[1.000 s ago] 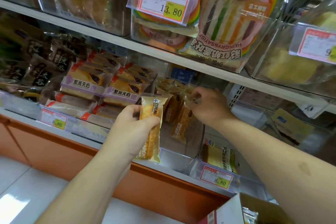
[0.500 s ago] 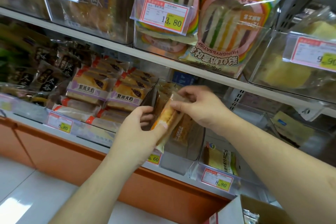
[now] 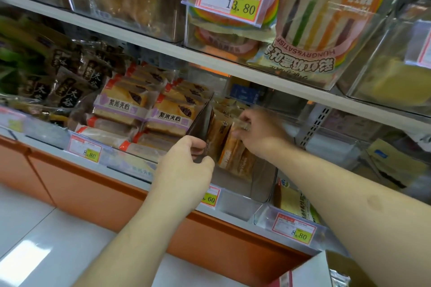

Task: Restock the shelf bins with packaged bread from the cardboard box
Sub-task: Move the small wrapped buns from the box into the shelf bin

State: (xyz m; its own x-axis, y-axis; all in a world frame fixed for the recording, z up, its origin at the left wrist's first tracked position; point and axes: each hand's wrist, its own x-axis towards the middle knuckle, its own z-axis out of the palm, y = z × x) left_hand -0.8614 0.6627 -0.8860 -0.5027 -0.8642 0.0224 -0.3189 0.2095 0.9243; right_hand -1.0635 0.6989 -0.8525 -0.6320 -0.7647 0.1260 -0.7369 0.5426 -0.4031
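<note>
Head view first: where does the bread packet (image 3: 235, 156) sit?

— Inside the clear shelf bin (image 3: 263, 179), on end, its long axis running up and down and leaning a little. It is pressed against the other packets (image 3: 217, 133) already stood there, just on the bin's left side.

— Which hand has it?

— The right hand (image 3: 258, 133). It is blurred, but its fingers look curled over the packet's top edge, pinching the wrapper. So the packet hangs below and slightly left of that hand.

— And the left hand (image 3: 186, 165)?

— At the bin's left wall, at the dark divider (image 3: 200, 121). Thumb and fingers appear to grip the divider's lower edge; I judge it is holding the wall aside to keep the slot open.

— Which hand is nearer the packet?

— The right, since it touches it. The left is just beside, apart from the packet by the divider's width.

— What does the next move turn on?

— On that upright axis, I would say. The packet probably needs pushing back and down into the bin, parallel to its neighbours.

— Anything else around the bin?

— Purple-labelled packs (image 3: 121, 109) lie left of it, and the cardboard box (image 3: 312, 272) shows well below it, toward the right corner.
</note>
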